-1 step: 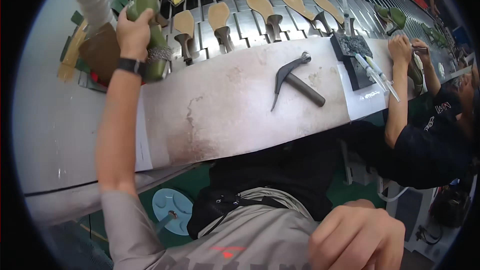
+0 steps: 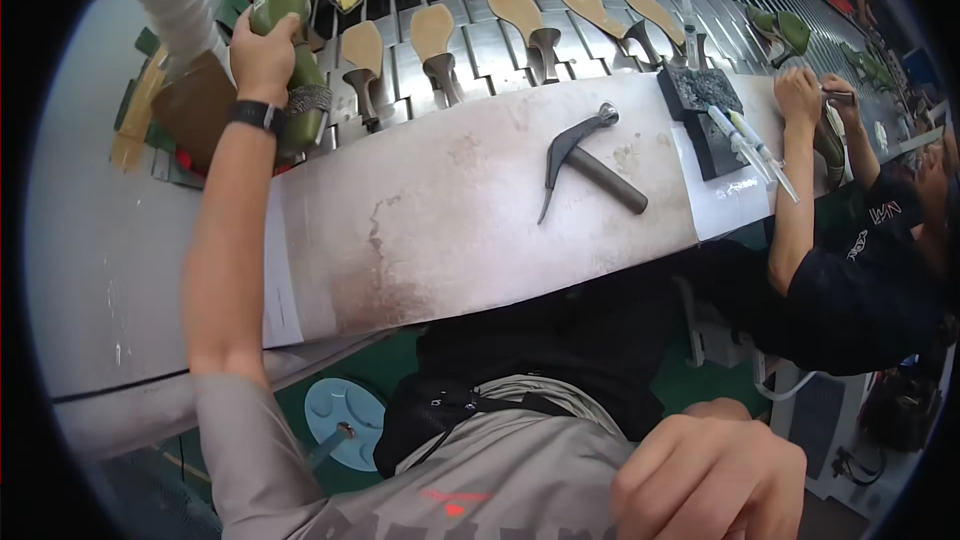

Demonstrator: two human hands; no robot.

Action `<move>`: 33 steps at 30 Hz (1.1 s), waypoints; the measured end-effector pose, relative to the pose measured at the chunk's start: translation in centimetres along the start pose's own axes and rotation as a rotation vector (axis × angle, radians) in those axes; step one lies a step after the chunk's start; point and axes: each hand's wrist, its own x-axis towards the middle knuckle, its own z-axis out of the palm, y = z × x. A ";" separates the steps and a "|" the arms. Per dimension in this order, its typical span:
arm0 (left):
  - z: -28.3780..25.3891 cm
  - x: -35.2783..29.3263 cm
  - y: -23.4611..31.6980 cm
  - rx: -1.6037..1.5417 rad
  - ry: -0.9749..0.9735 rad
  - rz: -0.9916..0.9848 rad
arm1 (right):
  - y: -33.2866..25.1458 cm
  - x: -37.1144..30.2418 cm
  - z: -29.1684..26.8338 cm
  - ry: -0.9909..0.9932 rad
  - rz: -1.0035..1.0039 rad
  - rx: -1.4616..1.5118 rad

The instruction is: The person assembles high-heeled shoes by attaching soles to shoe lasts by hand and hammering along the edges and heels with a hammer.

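My left hand (image 2: 263, 62) is stretched out to the far left, its fingers wrapped round a green shoe last (image 2: 285, 10). A glittery grey strap (image 2: 308, 98) crosses the last just past my wrist. Low at the right, in front of my shirt, my right hand (image 2: 712, 480) is closed with bent fingers; its palm side is hidden, so I cannot make out whether anything is in it. A shoemaker's hammer (image 2: 608, 178) with a curved dark head lies on the pale worktop (image 2: 450, 220), apart from both hands.
Several tan shoe soles with dark heels (image 2: 432, 32) lie along the metal conveyor (image 2: 400, 60) at the back. Syringes (image 2: 748, 145) rest on a black block (image 2: 700, 100). A co-worker's hands (image 2: 800, 95) work at the right. A ribbed hose (image 2: 180, 0) hangs far left.
My left hand and the green shoe last have shifted slightly left and the last has turned a little. My right hand stays closed in nearly the same place.
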 end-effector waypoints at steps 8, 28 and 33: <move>4.3 1.2 -12.0 0.229 0.024 -0.013 | 1.3 6.9 -8.5 0.182 0.433 -0.993; -9.6 -25.9 3.6 0.419 -0.669 0.072 | 7.3 23.0 -59.4 -0.061 1.572 -2.589; -10.0 -25.3 3.8 0.412 -0.716 0.025 | 9.1 26.8 -57.9 0.593 1.101 -2.492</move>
